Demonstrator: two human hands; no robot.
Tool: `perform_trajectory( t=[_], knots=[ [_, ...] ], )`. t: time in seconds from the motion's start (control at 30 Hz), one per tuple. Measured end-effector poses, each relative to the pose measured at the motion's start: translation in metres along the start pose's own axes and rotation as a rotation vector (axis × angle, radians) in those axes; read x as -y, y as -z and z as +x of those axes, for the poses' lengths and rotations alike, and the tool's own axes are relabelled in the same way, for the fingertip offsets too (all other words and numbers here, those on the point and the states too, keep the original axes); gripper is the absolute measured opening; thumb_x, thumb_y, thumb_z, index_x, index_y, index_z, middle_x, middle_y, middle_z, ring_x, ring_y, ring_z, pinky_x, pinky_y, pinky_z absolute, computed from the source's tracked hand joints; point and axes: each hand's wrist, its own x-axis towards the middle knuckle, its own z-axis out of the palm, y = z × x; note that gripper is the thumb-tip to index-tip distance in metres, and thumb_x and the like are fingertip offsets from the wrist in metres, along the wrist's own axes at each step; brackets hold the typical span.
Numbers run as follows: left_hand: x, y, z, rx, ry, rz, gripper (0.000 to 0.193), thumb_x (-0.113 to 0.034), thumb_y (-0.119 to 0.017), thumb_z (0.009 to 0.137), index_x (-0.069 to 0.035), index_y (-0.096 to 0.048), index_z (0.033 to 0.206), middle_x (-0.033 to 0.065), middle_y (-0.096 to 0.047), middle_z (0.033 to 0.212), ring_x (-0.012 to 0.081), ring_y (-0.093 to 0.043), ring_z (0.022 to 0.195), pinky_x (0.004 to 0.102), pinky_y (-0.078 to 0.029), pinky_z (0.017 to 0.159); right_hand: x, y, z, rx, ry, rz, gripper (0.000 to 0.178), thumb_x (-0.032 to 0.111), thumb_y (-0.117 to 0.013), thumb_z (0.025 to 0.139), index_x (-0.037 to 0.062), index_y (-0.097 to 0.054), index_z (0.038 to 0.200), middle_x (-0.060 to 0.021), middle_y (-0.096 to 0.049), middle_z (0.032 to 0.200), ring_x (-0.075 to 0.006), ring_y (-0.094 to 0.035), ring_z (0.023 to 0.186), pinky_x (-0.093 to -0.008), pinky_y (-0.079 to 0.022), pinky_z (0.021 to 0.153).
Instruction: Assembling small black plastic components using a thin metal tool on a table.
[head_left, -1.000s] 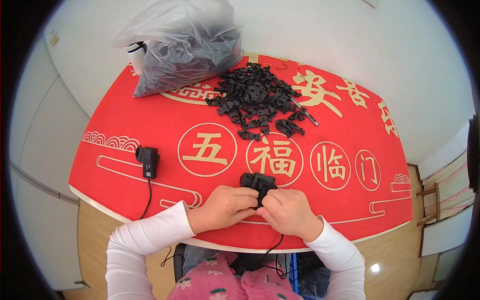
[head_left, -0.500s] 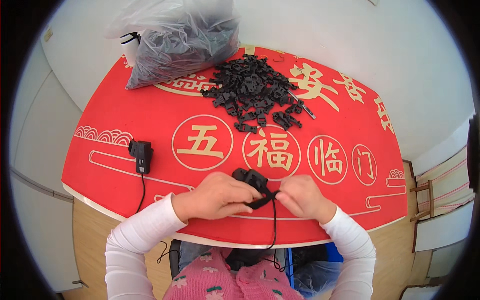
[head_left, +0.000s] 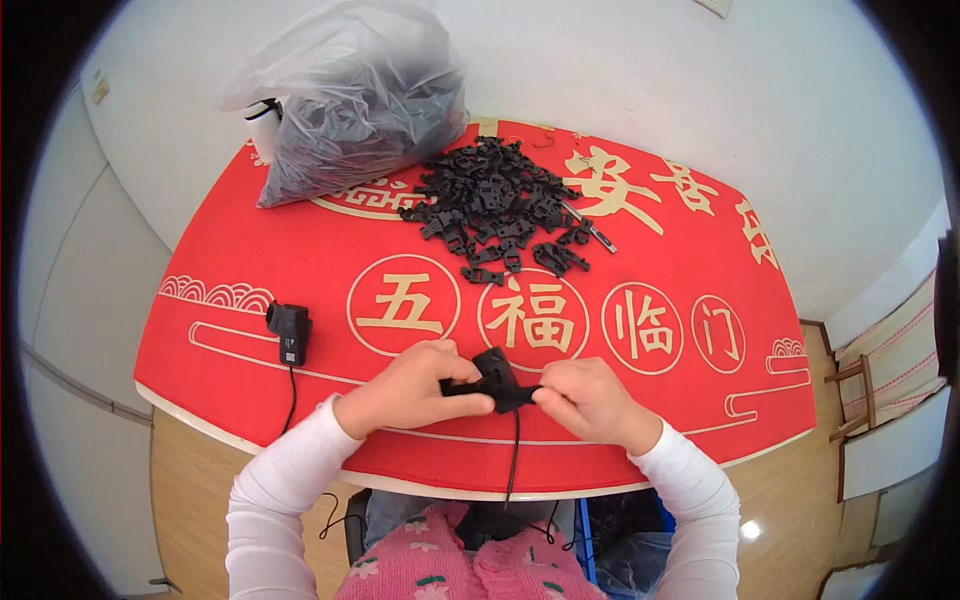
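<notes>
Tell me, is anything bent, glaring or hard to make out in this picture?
In the head view, the red tabletop looks bowed, and the image's corners are black; in the same head view, a bright glare spot sits on the wooden floor, and the black device is too dark to show fine detail.

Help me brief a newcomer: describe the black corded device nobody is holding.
On the red tabletop, find the cream arches at left. At their right end lies a black device, a thin cord trailing from its near end. Unlike the small black parts piled farther back, it sits alone; unlike the held gadget, it is untouched.
</notes>
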Motion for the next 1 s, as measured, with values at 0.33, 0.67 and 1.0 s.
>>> perform_trajectory(
  t=[0.33, 0.67, 1.0],
  knots=[
    [0.003, -0.011, -0.004, 0.027, 0.101, -0.106, 0.017, -0.016, -0.069, 0.081, 0.0, -0.063, 0.079, 0.0029, -0.054, 0.066, 0.0156, -0.049, 0.074, 0.0297, -0.04, 0.067, -0.025, -0.003, 0.01, 0.0, -0.102, 0.08, 0.02, 0.01, -0.059, 0.084, -0.0004, -0.049, 0.071, -0.0117, -0.045, 0.059, -0.0258, -0.046, 0.051, -0.0338, -0.036, 0.048],
    [0.006, -0.027, -0.005, -0.056, 0.362, -0.508, 0.012, -0.01, -0.059, 0.087, 0.001, -0.064, 0.089, 0.0005, -0.057, 0.069, 0.0073, -0.049, 0.064, 0.0243, -0.04, 0.06, 0.0, -0.02, 0.015, -0.176, 0.102, -0.08, 0.018, 0.004, -0.065, 0.073, 0.0028, -0.059, 0.09, -0.0076, -0.058, 0.079, -0.0236, -0.055, 0.067, -0.031, -0.044, 0.059],
    [-0.006, -0.032, -0.004, -0.06, 0.368, -0.309, 0.011, -0.009, -0.064, 0.085, 0.001, -0.064, 0.08, -0.0005, -0.055, 0.068, 0.0047, -0.045, 0.061, 0.0231, -0.034, 0.053, -0.001, -0.028, 0.01, -0.086, 0.128, -0.027, 0.039, 0.004, -0.073, 0.062, 0.0051, -0.061, 0.098, -0.0066, -0.06, 0.085, -0.0241, -0.059, 0.078, -0.0313, -0.049, 0.064]
  ],
)
